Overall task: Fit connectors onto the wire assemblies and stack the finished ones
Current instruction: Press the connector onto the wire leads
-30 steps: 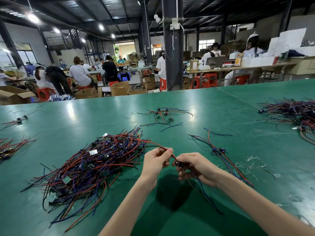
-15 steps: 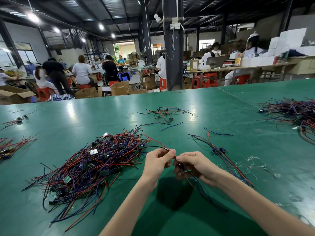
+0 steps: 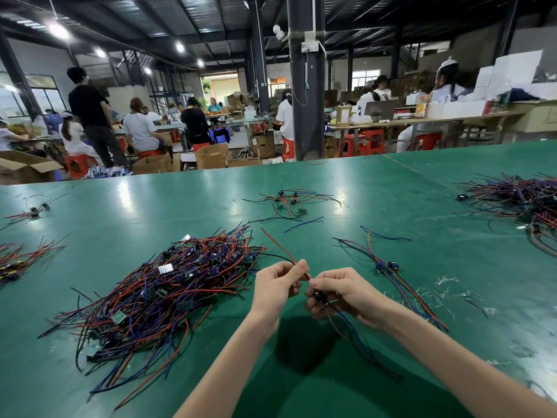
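Note:
My left hand (image 3: 278, 282) pinches a red wire (image 3: 283, 247) and a black wire that stick up and away to the left. My right hand (image 3: 340, 292) grips a small dark connector (image 3: 318, 296) of the same wire assembly, close beside the left fingers. Blue, red and black leads hang from the connector toward me. A big heap of red, blue and black wire assemblies (image 3: 162, 285) lies to the left of my hands. To the right, a small group of assemblies with blue connectors (image 3: 387, 267) lies on the green table (image 3: 422, 206).
A small cluster of wires (image 3: 289, 202) lies further out in the middle. Another large wire heap (image 3: 524, 200) sits at the far right, and small bundles (image 3: 18, 260) at the left edge. Clear plastic scraps (image 3: 446, 294) lie on the right. People work at tables beyond.
The red wire has come free of the heap and now sticks up in my left fingers. Both hands stay close together at the connector.

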Available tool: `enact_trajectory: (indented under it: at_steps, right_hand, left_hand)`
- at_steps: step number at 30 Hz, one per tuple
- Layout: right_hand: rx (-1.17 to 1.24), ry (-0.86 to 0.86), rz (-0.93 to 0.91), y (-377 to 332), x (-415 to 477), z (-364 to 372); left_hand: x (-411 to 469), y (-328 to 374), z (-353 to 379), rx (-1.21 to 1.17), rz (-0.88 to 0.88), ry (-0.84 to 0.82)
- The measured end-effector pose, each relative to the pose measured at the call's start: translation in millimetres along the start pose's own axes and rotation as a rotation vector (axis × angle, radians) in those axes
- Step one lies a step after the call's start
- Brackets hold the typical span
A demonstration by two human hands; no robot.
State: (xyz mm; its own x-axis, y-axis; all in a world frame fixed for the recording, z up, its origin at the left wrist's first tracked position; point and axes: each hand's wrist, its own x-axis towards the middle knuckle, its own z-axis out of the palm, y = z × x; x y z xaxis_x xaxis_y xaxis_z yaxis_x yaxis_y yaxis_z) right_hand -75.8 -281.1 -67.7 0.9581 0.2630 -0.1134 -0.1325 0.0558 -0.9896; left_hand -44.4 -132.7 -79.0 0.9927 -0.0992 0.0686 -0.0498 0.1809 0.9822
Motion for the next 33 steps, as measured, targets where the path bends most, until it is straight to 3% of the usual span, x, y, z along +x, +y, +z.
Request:
enact_trajectory:
  at_steps: [10, 14, 17, 26, 30, 33]
  right_hand:
    - [-0.105, -0.074, 0.001, 2.2, -4.4, 6.8]
    - [-0.12, -0.065, -0.001, 2.4, -4.1, 7.9]
    - [-0.124, -0.046, 0.007, 3.2, -3.2, 6.4]
    - [-0.222, 0.045, 0.046, 4.0, 1.7, -0.6]
    - [-0.212, 0.054, 0.054, 6.3, 1.7, -0.2]
    - [-0.205, 0.053, 0.058, 7.4, 0.3, -0.4]
  left_hand:
    - [17.5, 2.5, -25.1, 0.027, 0.104, 0.306]
    - [20.7, 4.1, -27.5, 0.119, 0.174, 0.368]
    - [20.1, 7.3, -26.5, 0.063, 0.165, 0.402]
    - [11.8, 22.0, -15.7, -0.441, -0.017, 0.248]
    - [11.6, 22.5, -16.3, -0.476, -0.093, 0.241]
    - [14.3, 19.0, -21.5, -0.253, -0.005, 0.315]
